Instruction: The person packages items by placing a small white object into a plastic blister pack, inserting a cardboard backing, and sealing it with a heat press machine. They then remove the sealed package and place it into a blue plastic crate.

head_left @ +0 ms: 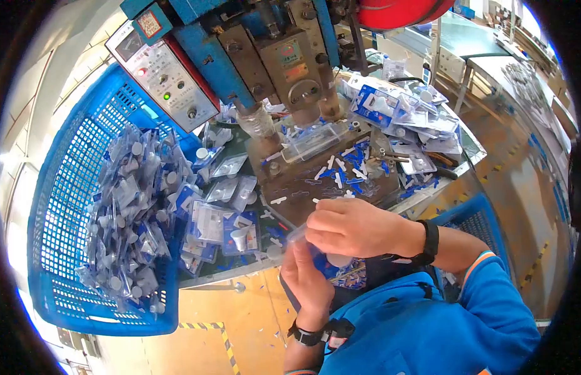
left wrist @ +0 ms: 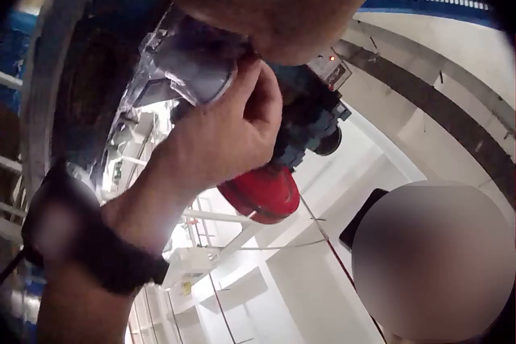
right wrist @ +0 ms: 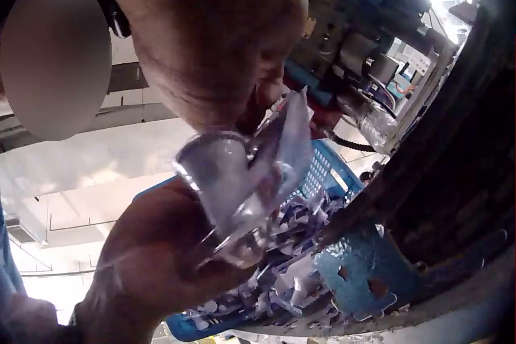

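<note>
Both hands meet at a clear plastic package in front of the press. In the head view the left hand [head_left: 308, 282] holds its lower side, fingers pointing up, and the right hand [head_left: 362, 228] pinches its top edge from above. The package [right wrist: 230, 179] has a rounded clear cup shape, seen in the right wrist view between the right hand [right wrist: 222, 45] and the left hand [right wrist: 165, 251]. In the left wrist view the package [left wrist: 193, 66] lies beside the right hand's [left wrist: 222, 130] bent fingers, below the blurred left hand [left wrist: 282, 1]. Fingers hide part of it.
A blue press [head_left: 284, 56] stands ahead, with small blue and white pieces [head_left: 343, 169] scattered on its base. A blue basket [head_left: 59, 206] full of packages is at left; more packages [head_left: 240, 232] lie beside it and a pile [head_left: 422, 119] at right.
</note>
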Action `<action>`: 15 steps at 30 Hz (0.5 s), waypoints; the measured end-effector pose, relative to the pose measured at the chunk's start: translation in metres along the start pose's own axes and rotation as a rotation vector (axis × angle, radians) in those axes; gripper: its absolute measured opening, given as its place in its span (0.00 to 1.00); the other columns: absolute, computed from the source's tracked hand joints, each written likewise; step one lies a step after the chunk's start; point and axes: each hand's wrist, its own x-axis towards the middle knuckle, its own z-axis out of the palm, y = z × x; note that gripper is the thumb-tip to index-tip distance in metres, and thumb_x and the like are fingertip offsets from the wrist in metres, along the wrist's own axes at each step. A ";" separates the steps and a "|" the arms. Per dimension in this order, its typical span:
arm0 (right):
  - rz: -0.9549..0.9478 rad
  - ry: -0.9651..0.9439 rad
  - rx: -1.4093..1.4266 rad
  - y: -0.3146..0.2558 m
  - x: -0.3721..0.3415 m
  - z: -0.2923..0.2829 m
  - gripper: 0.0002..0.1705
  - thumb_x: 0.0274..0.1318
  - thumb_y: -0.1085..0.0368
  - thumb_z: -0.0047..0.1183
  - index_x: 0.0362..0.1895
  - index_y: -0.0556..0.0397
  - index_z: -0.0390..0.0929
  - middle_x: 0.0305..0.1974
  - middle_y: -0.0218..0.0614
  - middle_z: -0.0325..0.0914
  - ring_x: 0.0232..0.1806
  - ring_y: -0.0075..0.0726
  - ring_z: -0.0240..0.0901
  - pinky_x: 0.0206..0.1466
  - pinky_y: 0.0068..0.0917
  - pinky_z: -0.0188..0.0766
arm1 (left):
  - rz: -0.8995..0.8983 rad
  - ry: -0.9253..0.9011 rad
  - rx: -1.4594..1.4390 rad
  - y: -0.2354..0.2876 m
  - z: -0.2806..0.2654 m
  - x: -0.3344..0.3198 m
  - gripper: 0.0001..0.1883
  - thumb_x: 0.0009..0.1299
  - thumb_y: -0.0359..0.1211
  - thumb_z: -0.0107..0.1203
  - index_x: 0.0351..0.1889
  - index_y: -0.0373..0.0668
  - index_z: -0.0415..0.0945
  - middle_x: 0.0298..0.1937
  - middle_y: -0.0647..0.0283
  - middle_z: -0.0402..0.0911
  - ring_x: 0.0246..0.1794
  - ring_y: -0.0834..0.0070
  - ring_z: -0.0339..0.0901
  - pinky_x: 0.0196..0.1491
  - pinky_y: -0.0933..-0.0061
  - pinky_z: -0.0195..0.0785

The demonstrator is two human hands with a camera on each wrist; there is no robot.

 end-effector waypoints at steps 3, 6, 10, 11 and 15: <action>0.091 0.153 0.071 -0.007 -0.005 -0.001 0.09 0.50 0.66 0.60 0.34 0.54 0.76 0.37 0.34 0.70 0.39 0.42 0.71 0.40 0.35 0.73 | 0.011 -0.023 -0.106 0.006 -0.005 0.011 0.17 0.80 0.38 0.45 0.48 0.34 0.79 0.44 0.62 0.83 0.42 0.79 0.77 0.45 0.76 0.70; 0.213 0.287 0.040 -0.005 -0.009 -0.005 0.16 0.43 0.67 0.68 0.40 0.52 0.81 0.41 0.35 0.76 0.39 0.41 0.73 0.41 0.35 0.72 | 0.023 -0.006 -0.138 0.006 -0.007 0.011 0.14 0.79 0.35 0.47 0.48 0.34 0.79 0.44 0.62 0.83 0.43 0.79 0.77 0.46 0.76 0.71; 0.140 0.161 0.115 0.002 -0.007 -0.017 0.15 0.43 0.68 0.70 0.37 0.53 0.80 0.39 0.34 0.75 0.36 0.40 0.72 0.40 0.35 0.72 | -0.067 -0.066 -0.195 0.006 -0.010 0.007 0.13 0.78 0.33 0.49 0.50 0.34 0.79 0.46 0.61 0.83 0.44 0.78 0.78 0.49 0.76 0.71; 0.112 0.174 0.101 0.002 -0.007 -0.016 0.15 0.42 0.68 0.70 0.35 0.54 0.79 0.38 0.33 0.74 0.36 0.40 0.72 0.38 0.33 0.72 | -0.081 -0.086 -0.195 0.007 -0.011 0.007 0.13 0.78 0.34 0.49 0.50 0.34 0.79 0.46 0.61 0.83 0.44 0.78 0.78 0.49 0.75 0.71; 0.052 0.125 -0.023 -0.001 -0.001 -0.021 0.12 0.43 0.67 0.66 0.33 0.55 0.78 0.36 0.33 0.71 0.36 0.38 0.70 0.36 0.29 0.72 | -0.030 -0.103 -0.189 0.010 -0.011 0.005 0.13 0.79 0.33 0.49 0.50 0.34 0.79 0.46 0.62 0.83 0.44 0.79 0.78 0.49 0.76 0.71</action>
